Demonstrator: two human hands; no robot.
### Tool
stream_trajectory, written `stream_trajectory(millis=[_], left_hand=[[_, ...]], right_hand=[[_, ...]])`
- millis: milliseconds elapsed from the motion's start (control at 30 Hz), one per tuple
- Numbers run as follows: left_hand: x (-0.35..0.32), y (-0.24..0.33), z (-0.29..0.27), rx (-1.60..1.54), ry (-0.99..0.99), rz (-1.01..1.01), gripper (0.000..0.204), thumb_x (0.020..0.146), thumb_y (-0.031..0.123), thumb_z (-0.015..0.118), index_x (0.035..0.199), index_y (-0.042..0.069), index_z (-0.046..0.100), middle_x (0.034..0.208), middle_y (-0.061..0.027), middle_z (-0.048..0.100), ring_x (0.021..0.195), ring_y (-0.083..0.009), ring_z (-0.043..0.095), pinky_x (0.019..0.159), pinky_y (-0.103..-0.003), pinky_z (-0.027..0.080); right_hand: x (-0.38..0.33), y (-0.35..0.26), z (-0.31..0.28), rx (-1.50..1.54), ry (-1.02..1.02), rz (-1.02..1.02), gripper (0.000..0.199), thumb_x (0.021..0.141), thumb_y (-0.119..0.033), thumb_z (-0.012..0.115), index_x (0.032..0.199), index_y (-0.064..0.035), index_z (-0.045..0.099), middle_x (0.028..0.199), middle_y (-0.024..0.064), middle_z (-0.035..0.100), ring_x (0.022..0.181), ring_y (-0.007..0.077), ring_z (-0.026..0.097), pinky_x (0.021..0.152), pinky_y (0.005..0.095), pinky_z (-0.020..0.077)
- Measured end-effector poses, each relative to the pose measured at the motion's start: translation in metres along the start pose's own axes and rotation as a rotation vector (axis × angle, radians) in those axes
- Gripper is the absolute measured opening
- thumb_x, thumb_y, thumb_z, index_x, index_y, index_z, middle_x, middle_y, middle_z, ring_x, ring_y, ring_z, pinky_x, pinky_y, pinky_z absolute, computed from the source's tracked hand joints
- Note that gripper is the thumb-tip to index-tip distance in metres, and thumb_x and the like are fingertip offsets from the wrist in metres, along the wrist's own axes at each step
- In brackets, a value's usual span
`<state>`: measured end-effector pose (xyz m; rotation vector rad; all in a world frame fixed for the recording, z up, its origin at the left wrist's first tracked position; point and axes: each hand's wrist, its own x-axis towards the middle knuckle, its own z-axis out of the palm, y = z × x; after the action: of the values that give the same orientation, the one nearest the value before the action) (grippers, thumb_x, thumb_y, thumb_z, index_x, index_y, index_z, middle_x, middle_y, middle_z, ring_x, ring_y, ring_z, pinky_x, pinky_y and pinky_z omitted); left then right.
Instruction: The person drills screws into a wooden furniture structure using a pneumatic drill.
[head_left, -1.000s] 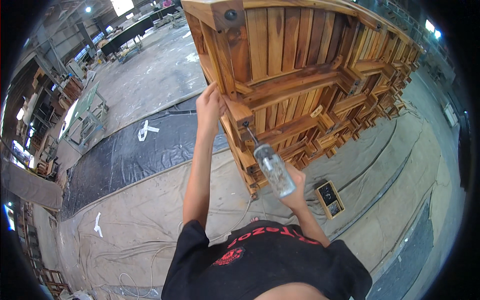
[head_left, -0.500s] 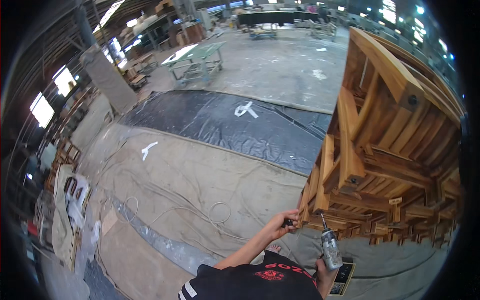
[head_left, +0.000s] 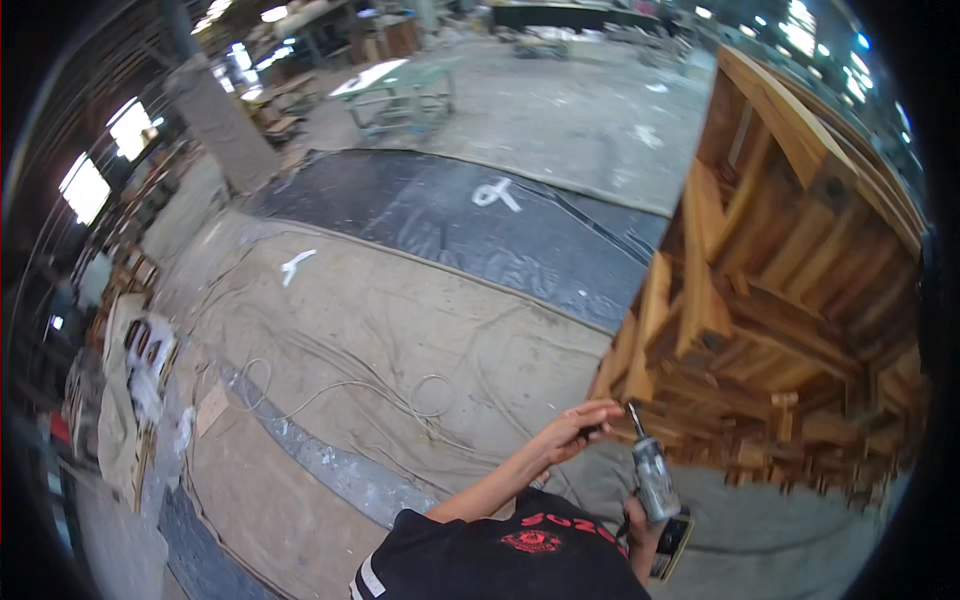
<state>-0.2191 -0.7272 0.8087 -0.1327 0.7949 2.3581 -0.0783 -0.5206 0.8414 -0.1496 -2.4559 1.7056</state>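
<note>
At six o'clock, nearest the camera, sits the person's black shirt (head_left: 500, 560) with red print. Just right of it, near five o'clock, the right hand (head_left: 640, 530) is wrapped around the grip of a silver power driver (head_left: 655, 480), its bit pointing up toward the wood. A little higher, the left hand (head_left: 575, 428) reaches out with fingertips pinched on a small dark piece, too small to identify, held just beside the driver's tip. Both meet at the lower corner of a large stack of wooden furniture frames (head_left: 780, 300), which fills the three o'clock side. Out toward nine o'clock, cables (head_left: 380, 390) loop across tan floor sheeting (head_left: 400, 310). Farther off, at twelve o'clock, lies a black tarp (head_left: 450, 220), then a green workbench (head_left: 400, 90) on bare concrete.
</note>
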Motion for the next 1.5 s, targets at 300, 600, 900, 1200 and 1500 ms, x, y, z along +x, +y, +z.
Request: stream_trajectory(millis=[300,600,900,1200,1500], left_hand=[[0.007,0.006,0.018,-0.083,0.102,-0.087,0.036,0.092,0.002,0.052,0.126,-0.009,0.049,0.115,-0.0189,0.063,0.084,-0.0175,0.062,0.079,-0.027,0.055],[0.008,-0.015,0.036,0.027,0.07,-0.088,0.035,0.098,0.015,0.052,0.127,-0.005,0.05,0.111,-0.0147,0.065,0.07,-0.0119,0.056,0.055,-0.021,0.045],[0.008,-0.01,0.037,0.037,0.13,-0.12,0.029,0.096,0.006,0.045,0.122,-0.006,0.052,0.096,-0.0096,0.063,0.07,-0.0132,0.054,0.055,-0.022,0.045],[0.004,0.006,0.066,0.172,0.055,-0.061,0.034,0.098,0.019,0.053,0.126,-0.001,0.053,0.103,-0.0084,0.064,0.07,-0.0097,0.055,0.056,-0.021,0.046],[0.01,-0.008,0.065,0.395,0.111,0.007,0.026,0.099,0.023,0.054,0.104,-0.001,0.06,0.078,-0.0039,0.065,0.053,-0.0054,0.047,0.044,-0.02,0.035]], right_hand=[[0.007,0.01,0.002,-0.158,0.092,-0.18,0.025,0.07,-0.013,0.071,0.094,-0.0081,0.071,0.09,0.0076,0.071,0.086,0.0258,0.066,0.081,0.0369,0.0476],[-0.008,0.009,-0.011,-0.093,0.144,-0.218,0.028,0.064,-0.007,0.072,0.091,-0.0033,0.068,0.081,0.0083,0.068,0.073,0.0252,0.066,0.069,0.0341,0.0501],[-0.024,0.037,-0.006,-0.047,0.128,-0.233,0.029,0.062,-0.008,0.075,0.09,-0.0025,0.067,0.08,0.0087,0.068,0.069,0.025,0.065,0.066,0.0329,0.0495],[-0.032,0.036,-0.012,-0.282,0.186,-0.402,0.041,0.057,-0.011,0.081,0.094,-0.0014,0.067,0.084,0.0112,0.068,0.073,0.0272,0.067,0.068,0.0337,0.0509],[-0.023,0.002,-0.019,-0.096,0.087,-0.325,0.039,0.058,-0.01,0.078,0.094,-0.0005,0.066,0.084,0.0156,0.067,0.076,0.0331,0.067,0.068,0.0341,0.0523]])
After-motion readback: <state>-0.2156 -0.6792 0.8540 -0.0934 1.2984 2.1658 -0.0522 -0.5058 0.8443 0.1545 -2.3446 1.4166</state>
